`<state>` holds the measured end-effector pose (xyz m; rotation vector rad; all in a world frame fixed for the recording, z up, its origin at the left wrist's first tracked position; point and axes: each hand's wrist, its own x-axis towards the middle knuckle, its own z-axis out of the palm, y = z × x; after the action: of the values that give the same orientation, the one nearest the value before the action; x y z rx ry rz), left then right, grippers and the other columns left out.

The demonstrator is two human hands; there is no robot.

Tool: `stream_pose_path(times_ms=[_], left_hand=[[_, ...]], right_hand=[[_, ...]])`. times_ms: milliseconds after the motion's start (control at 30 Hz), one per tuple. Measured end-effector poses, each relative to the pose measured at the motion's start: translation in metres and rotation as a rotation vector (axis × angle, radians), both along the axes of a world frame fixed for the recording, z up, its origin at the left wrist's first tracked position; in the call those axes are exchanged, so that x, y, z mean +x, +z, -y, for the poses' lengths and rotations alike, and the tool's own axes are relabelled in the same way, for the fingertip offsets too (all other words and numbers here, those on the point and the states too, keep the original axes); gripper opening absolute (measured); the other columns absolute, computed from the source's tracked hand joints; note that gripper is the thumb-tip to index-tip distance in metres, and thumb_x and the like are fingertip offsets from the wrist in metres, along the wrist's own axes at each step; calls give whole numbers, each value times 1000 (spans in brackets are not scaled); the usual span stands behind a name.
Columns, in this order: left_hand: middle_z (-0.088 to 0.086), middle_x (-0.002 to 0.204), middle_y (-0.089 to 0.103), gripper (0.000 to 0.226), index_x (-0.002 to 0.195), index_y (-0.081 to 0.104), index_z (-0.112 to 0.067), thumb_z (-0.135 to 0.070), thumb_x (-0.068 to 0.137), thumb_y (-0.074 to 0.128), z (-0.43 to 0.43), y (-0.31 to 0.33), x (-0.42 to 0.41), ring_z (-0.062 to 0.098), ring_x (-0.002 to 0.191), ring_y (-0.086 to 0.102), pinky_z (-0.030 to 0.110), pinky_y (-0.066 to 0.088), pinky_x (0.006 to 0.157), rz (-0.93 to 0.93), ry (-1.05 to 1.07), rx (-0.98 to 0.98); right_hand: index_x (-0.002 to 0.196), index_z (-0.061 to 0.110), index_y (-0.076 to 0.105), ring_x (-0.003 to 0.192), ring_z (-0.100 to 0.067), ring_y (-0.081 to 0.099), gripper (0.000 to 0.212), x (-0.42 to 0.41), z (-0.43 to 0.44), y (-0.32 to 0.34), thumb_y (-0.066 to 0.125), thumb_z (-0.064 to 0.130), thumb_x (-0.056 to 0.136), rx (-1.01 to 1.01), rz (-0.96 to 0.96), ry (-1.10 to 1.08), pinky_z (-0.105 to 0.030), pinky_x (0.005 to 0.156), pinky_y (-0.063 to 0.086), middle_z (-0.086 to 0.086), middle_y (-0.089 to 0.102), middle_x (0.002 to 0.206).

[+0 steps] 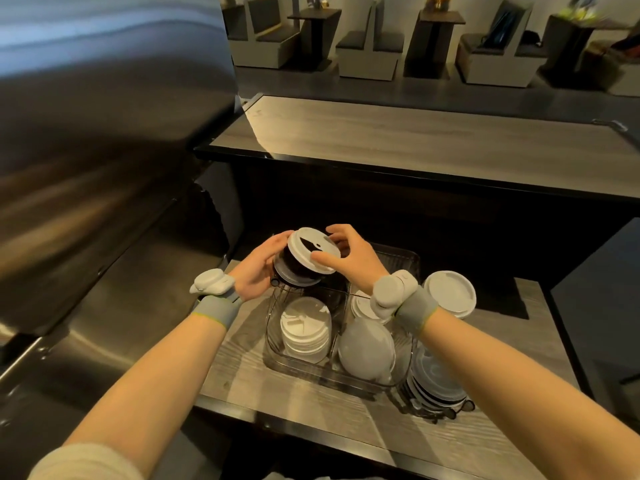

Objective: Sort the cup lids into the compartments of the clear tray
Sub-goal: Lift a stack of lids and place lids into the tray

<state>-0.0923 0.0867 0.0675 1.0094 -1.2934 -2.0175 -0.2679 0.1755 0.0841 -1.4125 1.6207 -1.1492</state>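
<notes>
Both hands grip a white-topped stack of round plastic cup lids (309,251) above the clear compartmented tray (304,370), left hand (257,269) cupping its side, right hand (354,258) pinching the top.

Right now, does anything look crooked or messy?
Yes. The stack of clear lids on the table, outside the clear tray, leans and its lids sit unevenly. In the tray's near right compartment a domed lid lies tilted rather than flat.
</notes>
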Motion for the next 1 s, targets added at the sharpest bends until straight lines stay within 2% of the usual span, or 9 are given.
stream_pose_path(times_ms=[67, 233, 333, 467, 600, 733, 800, 933, 1000], left_hand=[[10, 134, 53, 42, 137, 45, -18, -18, 95, 45, 5, -4, 5, 29, 123, 50, 47, 40, 102, 7, 37, -6], [3, 112, 61, 44, 138, 43, -16, -12, 94, 46, 11, -6, 11, 18, 96, 59, 32, 47, 78, -25, 161, 41], [0, 105, 62, 44, 136, 44, -17, -9, 94, 46, 19, -8, 20, 17, 93, 60, 32, 48, 80, -36, 219, 56], [3, 115, 58, 43, 136, 44, -19, -9, 94, 45, 21, -10, 31, 16, 93, 59, 31, 47, 79, -18, 280, 45], [5, 120, 55, 43, 136, 45, -18, -9, 94, 46, 22, -9, 37, 14, 92, 59, 29, 48, 78, -12, 336, 37], [1, 109, 60, 43, 136, 45, -18, -9, 93, 46, 20, -8, 35, 13, 91, 59, 27, 50, 76, -18, 307, 41], [-1, 102, 62, 42, 134, 46, -19, -9, 93, 46, 18, -8, 33, 13, 89, 60, 26, 50, 73, -9, 289, 41], [-2, 101, 63, 40, 130, 49, -22, -9, 93, 47, 16, -7, 32, 12, 89, 62, 23, 54, 65, 20, 243, 25], [-3, 103, 64, 38, 127, 52, -24, -9, 92, 48, 16, -6, 29, 12, 90, 63, 22, 55, 65, 38, 202, 3]], right_hand=[[125, 21, 44, 102, -11, 50, 58, 2, -1, -1, 71, 35, 77, -42, -17, -5, -12, 77, 40, 0, 51, 117], [114, 14, 49, 98, -14, 47, 49, 9, -13, 3, 74, 30, 75, -176, -241, 136, -14, 81, 39, -3, 50, 111], [108, 11, 51, 96, -13, 42, 46, 13, -23, -1, 75, 31, 74, -209, -396, 295, -22, 85, 37, -4, 47, 108], [103, 11, 53, 100, -20, 44, 45, 18, -33, -15, 75, 37, 73, -228, -484, 382, -26, 87, 39, -5, 48, 110], [112, 15, 51, 105, -19, 42, 53, 19, -32, -37, 70, 48, 74, -64, -677, 465, -30, 90, 40, -5, 46, 117], [128, 18, 44, 119, -24, 37, 64, 18, -24, -50, 65, 51, 77, 161, -890, 495, -34, 97, 36, -7, 41, 133], [125, 15, 49, 118, -24, 38, 62, 20, -23, -49, 64, 52, 77, 156, -894, 482, -34, 97, 37, -8, 42, 131], [104, 7, 62, 100, -24, 47, 44, 20, -17, -31, 62, 46, 82, -156, -772, 209, -39, 82, 46, -11, 49, 108], [116, 11, 54, 110, -23, 44, 50, 22, -7, -18, 67, 41, 79, -223, -569, 82, -34, 93, 43, -9, 48, 118]])
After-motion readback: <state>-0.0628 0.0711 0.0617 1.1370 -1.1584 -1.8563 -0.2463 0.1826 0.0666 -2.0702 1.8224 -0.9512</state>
